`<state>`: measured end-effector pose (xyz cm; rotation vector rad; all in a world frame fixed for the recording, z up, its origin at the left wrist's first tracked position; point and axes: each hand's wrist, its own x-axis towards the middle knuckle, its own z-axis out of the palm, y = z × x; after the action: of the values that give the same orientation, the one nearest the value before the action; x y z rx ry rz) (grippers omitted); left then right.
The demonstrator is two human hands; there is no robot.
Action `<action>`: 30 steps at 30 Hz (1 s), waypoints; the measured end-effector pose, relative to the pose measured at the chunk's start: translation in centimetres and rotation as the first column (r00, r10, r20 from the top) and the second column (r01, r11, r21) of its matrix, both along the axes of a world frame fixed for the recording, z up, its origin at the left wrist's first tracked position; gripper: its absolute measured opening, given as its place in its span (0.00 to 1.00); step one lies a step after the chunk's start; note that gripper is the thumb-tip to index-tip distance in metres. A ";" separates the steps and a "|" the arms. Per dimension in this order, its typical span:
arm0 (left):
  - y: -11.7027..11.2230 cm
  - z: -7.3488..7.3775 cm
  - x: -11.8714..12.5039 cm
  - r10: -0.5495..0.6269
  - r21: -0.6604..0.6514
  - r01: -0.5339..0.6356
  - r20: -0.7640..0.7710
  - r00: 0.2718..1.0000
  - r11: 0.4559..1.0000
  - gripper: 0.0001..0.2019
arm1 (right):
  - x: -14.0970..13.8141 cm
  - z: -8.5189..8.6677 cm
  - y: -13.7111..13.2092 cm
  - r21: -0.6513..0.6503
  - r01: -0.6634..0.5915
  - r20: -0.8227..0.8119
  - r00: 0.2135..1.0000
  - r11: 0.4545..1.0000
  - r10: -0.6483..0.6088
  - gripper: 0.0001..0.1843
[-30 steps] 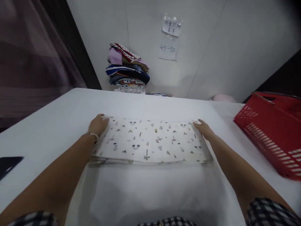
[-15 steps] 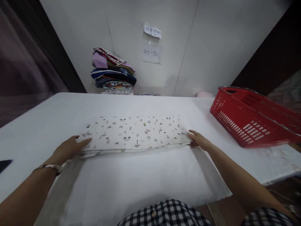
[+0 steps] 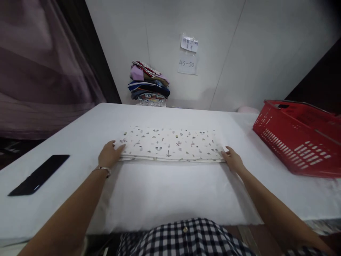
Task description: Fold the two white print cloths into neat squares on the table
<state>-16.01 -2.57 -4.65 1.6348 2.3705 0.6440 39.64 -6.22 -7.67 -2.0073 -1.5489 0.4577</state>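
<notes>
A folded white cloth [image 3: 170, 144] with small grey and brown prints lies as a long strip across the white table. My left hand [image 3: 109, 155] grips its near left corner, thumb on top and the other fingers partly hidden at the edge. At the opposite end, my right hand [image 3: 232, 158] pinches the near right corner, with its lower fingers out of sight. Stacked layers show along the cloth's near edge.
A red plastic basket [image 3: 298, 142] stands on the right of the white table [image 3: 165, 192]. To the left lies a flat black phone-like object [image 3: 39, 174]. Folded clothes [image 3: 149, 85] are piled by the back wall, left of two paper signs [image 3: 188, 53].
The view has swung left, so the black object now shows fully. Both hands stay at the cloth's two ends, and its near edge looks straighter and flatter.
</notes>
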 end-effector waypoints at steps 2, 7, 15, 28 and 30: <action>-1.0 0.1 1.0 -0.026 0.127 0.044 -0.143 0.989 0.991 0.27 | -0.1 0.0 -0.9 0.128 -0.060 0.073 0.996 0.990 0.051 0.29; -3.0 -1.0 5.7 -0.417 0.231 0.508 -0.347 0.840 0.830 0.22 | -0.4 -0.2 -2.7 0.292 -0.357 0.220 0.928 0.887 0.301 0.20; -2.2 -2.7 15.5 -0.772 0.069 0.855 -0.397 0.496 0.514 0.19 | 0.0 -0.7 -1.4 0.248 -0.558 0.379 0.808 0.792 0.451 0.16; -0.7 -4.3 16.6 -0.788 0.031 0.849 -0.354 0.503 0.527 0.18 | 1.5 -1.8 -1.4 0.342 -0.621 0.435 0.770 0.705 0.467 0.16; -0.8 -4.2 16.8 -0.783 0.027 0.849 -0.373 0.498 0.528 0.19 | 2.0 -1.8 -1.8 0.325 -0.621 0.432 0.769 0.714 0.472 0.17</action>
<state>0.77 -3.36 -8.88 2.8210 1.3130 0.4287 41.65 -7.99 -9.48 -1.2638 -2.2347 -0.0397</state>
